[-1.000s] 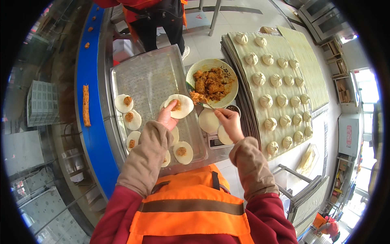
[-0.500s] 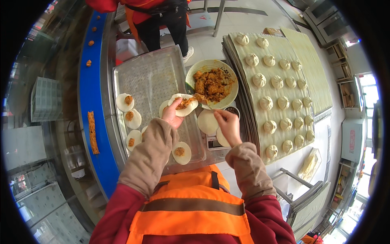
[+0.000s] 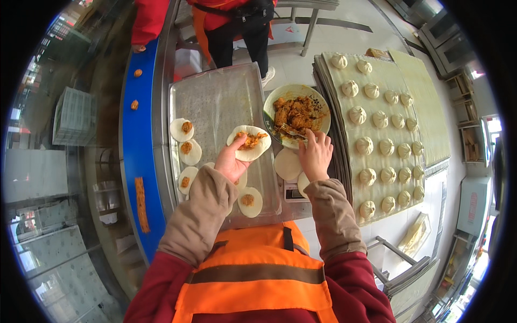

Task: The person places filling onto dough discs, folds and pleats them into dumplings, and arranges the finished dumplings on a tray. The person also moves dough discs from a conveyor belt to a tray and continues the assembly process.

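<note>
– White dough, seen from the head: where is it held?
– A topped dough round [image 3: 247, 154] is grasped by its near left edge in the left hand [image 3: 231, 164], thumb laid over the rim. It is held above the right part of a metal tray [image 3: 207, 94]; orange-brown filling [image 3: 251, 141] is spread across its middle.
– And the right hand [image 3: 315, 155]?
– Fingers extended, held palm down at the near side of a white bowl [image 3: 272, 99]. A metal utensil [image 3: 292, 131] is seen in the bowl, its near end by the fingertips. Whether it is gripped or released cannot be told.
– Noted on the tray?
– Three topped rounds [image 3: 190, 157] are lined up along the left side; another [image 3: 250, 208] is set near the near edge. Plain rounds [image 3: 288, 164] are laid to the right, just near of the bowl.
– Farther right?
– Pleated buns [image 3: 357, 115] are ranged in rows on a pale green mat [image 3: 377, 133].
– Far left?
– A blue strip [image 3: 142, 156], dotted with small orange-brown lumps [image 3: 134, 105]; by its far end a co-worker's hand [image 3: 139, 48] is seen below a red sleeve [image 3: 148, 24].
</note>
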The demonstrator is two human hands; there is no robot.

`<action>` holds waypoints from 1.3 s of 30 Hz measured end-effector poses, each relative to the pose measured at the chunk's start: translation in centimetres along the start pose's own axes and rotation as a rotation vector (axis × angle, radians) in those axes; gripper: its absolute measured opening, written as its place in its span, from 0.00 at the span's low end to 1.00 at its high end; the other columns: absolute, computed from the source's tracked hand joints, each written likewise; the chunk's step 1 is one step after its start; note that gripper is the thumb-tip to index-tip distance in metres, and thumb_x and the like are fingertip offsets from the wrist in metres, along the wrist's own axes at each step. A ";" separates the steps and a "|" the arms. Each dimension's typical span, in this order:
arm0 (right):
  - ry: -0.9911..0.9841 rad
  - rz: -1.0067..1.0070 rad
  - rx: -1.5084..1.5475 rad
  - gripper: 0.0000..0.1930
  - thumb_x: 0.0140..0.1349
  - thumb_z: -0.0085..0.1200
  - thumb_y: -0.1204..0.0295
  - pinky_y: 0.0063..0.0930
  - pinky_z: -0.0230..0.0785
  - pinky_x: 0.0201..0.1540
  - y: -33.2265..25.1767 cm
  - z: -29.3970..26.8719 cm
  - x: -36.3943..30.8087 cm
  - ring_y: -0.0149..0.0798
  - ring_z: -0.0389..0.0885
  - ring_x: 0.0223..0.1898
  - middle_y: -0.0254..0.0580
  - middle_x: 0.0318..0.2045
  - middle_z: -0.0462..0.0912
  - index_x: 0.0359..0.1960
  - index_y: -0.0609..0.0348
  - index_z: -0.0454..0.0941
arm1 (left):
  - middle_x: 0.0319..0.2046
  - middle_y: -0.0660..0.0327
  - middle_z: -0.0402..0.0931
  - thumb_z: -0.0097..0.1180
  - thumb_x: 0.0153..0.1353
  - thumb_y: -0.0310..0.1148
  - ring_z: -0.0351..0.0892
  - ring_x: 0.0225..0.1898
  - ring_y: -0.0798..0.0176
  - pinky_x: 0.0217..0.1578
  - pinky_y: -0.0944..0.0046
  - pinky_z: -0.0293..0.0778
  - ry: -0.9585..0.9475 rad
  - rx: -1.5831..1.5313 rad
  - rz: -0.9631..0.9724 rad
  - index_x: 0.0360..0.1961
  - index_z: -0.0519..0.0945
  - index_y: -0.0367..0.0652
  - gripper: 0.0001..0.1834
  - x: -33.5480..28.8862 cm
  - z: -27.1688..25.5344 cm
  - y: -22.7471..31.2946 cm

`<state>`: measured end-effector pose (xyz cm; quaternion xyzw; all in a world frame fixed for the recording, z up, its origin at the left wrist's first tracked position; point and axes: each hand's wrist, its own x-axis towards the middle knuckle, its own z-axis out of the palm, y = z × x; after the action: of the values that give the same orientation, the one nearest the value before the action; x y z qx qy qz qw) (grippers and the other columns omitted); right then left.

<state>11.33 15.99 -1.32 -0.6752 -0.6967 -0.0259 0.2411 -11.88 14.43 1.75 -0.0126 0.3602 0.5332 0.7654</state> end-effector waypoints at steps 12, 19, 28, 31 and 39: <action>-0.181 0.160 0.228 0.07 0.65 0.47 0.64 0.44 0.68 0.21 2.0 -0.9 -0.1 0.52 0.79 0.21 0.47 0.18 0.79 0.34 0.53 0.71 | 0.47 0.56 0.75 0.54 0.60 0.23 0.76 0.50 0.58 0.51 0.58 0.76 0.003 0.056 0.146 0.49 0.71 0.40 0.16 4.8 -0.4 -1.2; -0.216 0.236 0.309 0.06 0.62 0.50 0.66 0.43 0.69 0.25 -1.4 -0.9 -1.6 0.51 0.80 0.23 0.48 0.20 0.80 0.34 0.54 0.74 | 0.47 0.56 0.75 0.55 0.58 0.22 0.76 0.49 0.57 0.50 0.57 0.77 0.062 0.049 0.070 0.50 0.71 0.39 0.17 6.5 0.3 -2.7; -0.171 0.126 0.618 0.12 0.59 0.56 0.63 0.35 0.68 0.40 -1.8 -1.7 0.2 0.46 0.76 0.37 0.45 0.33 0.79 0.34 0.60 0.80 | 0.48 0.54 0.74 0.53 0.60 0.21 0.75 0.50 0.55 0.53 0.55 0.74 -0.093 0.347 -0.055 0.51 0.69 0.37 0.18 1.8 1.4 -1.2; -0.702 0.554 1.228 0.17 0.64 0.52 0.60 0.24 0.66 0.33 -3.3 -2.6 0.5 0.27 0.73 0.28 0.34 0.27 0.79 0.36 0.65 0.80 | 0.46 0.56 0.75 0.55 0.58 0.21 0.76 0.49 0.57 0.50 0.56 0.75 -0.134 0.469 -0.093 0.51 0.70 0.39 0.19 -0.2 1.7 -0.9; -0.488 0.097 0.893 0.07 0.53 0.61 0.72 0.28 0.70 0.30 -7.4 -6.4 -2.1 0.32 0.77 0.24 0.39 0.27 0.81 0.33 0.60 0.82 | 0.40 0.61 0.75 0.59 0.57 0.22 0.78 0.41 0.64 0.42 0.63 0.77 -0.129 0.478 -0.064 0.48 0.70 0.39 0.18 -3.8 -1.3 -0.8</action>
<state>6.13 11.04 5.71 -0.5243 -0.6436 0.4439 0.3373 -12.61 10.54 2.63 0.1914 0.4258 0.4083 0.7845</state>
